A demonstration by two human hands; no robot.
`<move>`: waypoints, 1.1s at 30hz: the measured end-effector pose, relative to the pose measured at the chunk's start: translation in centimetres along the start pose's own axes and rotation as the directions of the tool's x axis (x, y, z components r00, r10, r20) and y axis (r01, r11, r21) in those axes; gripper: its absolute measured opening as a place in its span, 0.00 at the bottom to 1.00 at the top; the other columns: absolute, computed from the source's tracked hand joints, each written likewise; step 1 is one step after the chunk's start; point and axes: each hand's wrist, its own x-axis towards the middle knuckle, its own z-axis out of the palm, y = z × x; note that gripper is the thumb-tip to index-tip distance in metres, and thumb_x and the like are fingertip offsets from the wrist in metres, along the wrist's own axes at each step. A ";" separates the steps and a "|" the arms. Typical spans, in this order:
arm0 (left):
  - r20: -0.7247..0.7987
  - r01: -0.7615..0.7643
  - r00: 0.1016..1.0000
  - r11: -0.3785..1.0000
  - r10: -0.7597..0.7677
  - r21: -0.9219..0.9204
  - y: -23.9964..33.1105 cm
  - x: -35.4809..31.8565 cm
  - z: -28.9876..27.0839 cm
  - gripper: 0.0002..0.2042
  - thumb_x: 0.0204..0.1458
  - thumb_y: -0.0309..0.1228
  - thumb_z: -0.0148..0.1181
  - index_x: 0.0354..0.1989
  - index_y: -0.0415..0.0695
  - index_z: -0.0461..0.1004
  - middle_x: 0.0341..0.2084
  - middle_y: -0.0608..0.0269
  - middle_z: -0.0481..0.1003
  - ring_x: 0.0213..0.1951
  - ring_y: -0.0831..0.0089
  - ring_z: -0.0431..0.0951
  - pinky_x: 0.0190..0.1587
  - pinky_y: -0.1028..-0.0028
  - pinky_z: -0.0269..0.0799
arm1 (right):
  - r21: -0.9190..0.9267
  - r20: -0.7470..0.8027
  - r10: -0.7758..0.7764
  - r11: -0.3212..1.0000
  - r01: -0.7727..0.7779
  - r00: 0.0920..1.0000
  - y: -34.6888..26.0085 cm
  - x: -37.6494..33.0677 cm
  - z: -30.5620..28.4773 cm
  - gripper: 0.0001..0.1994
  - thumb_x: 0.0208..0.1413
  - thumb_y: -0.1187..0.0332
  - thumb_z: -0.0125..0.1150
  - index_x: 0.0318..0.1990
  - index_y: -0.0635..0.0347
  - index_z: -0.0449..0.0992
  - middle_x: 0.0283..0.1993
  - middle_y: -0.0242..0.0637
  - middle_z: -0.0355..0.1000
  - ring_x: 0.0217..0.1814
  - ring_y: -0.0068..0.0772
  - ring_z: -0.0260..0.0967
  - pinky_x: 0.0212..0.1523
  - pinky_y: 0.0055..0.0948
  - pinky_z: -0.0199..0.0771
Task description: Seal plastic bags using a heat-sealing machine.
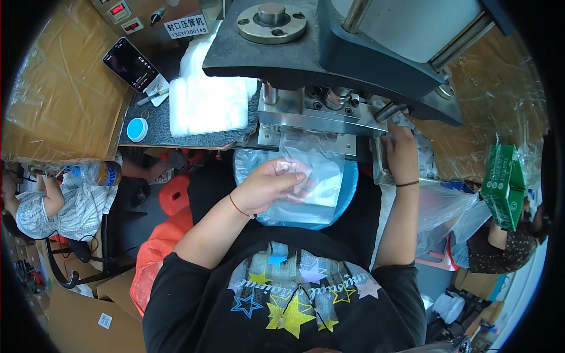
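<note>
My left hand (272,186) is closed on a clear plastic bag (323,187), thumb on top and fingers seen through the film. The bag's upper edge reaches under the metal jaw (323,119) of a bench press (259,56). Below the bag, a blue basin (350,187) lined with clear plastic rests at my lap. At the press's right side is my right hand (402,154), its fingers curled beside a pile of small translucent pieces (425,150). The fingertips are hidden, so what they hold cannot be made out.
Left of the press lie a stack of white bags (209,106), a phone (134,65) and a round blue-lidded tub (137,129). Cardboard boxes (73,88) flank the bench. A green box (502,187) stands at the right. Other people sit at both sides.
</note>
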 end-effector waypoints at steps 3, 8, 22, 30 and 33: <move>0.010 -0.023 1.000 0.997 0.024 -0.079 0.1 -0.1 -0.5 0.12 0.64 0.33 0.56 0.52 0.42 0.73 0.45 0.51 0.80 0.44 0.62 0.83 0.44 0.67 0.79 | 0.019 -0.045 -0.017 1.000 0.018 0.999 -0.5 -0.3 -0.4 0.13 0.55 0.73 0.63 0.48 0.63 0.77 0.41 0.49 0.71 0.44 0.51 0.70 0.46 0.41 0.71; -0.003 0.009 1.000 0.998 -0.009 -0.057 0.6 -0.4 0.3 0.12 0.63 0.29 0.54 0.53 0.39 0.73 0.43 0.55 0.80 0.40 0.69 0.82 0.43 0.67 0.80 | -0.018 -0.069 0.019 1.000 -0.020 0.997 -1.2 -0.8 -0.9 0.14 0.55 0.73 0.63 0.50 0.60 0.78 0.38 0.43 0.70 0.38 0.42 0.70 0.41 0.35 0.71; 0.057 -0.159 0.987 0.963 0.151 0.216 -1.8 -3.8 1.5 0.13 0.67 0.31 0.51 0.53 0.35 0.71 0.43 0.50 0.81 0.41 0.64 0.84 0.45 0.68 0.81 | 0.888 0.047 0.306 0.422 -0.180 0.951 -5.6 -6.6 -3.1 0.08 0.68 0.67 0.50 0.48 0.60 0.69 0.37 0.30 0.68 0.33 0.21 0.62 0.28 0.18 0.60; 0.159 -0.202 0.974 0.933 0.161 0.296 -2.2 -4.1 3.0 0.11 0.67 0.28 0.51 0.51 0.35 0.73 0.42 0.51 0.81 0.43 0.66 0.83 0.46 0.68 0.81 | 0.901 0.308 -0.005 -0.320 -0.293 0.951 -8.4 -8.3 -2.6 0.14 0.66 0.61 0.52 0.48 0.63 0.66 0.38 0.39 0.65 0.34 0.28 0.65 0.19 0.19 0.61; 0.148 -0.239 0.970 0.865 0.193 0.440 -3.2 -4.3 3.1 0.11 0.66 0.27 0.51 0.51 0.34 0.73 0.41 0.51 0.81 0.43 0.65 0.83 0.47 0.67 0.81 | 0.934 0.356 -0.221 0.119 -0.337 0.908 -7.4 -9.5 -2.3 0.20 0.58 0.60 0.65 0.51 0.63 0.69 0.34 0.30 0.66 0.35 0.20 0.62 0.32 0.21 0.64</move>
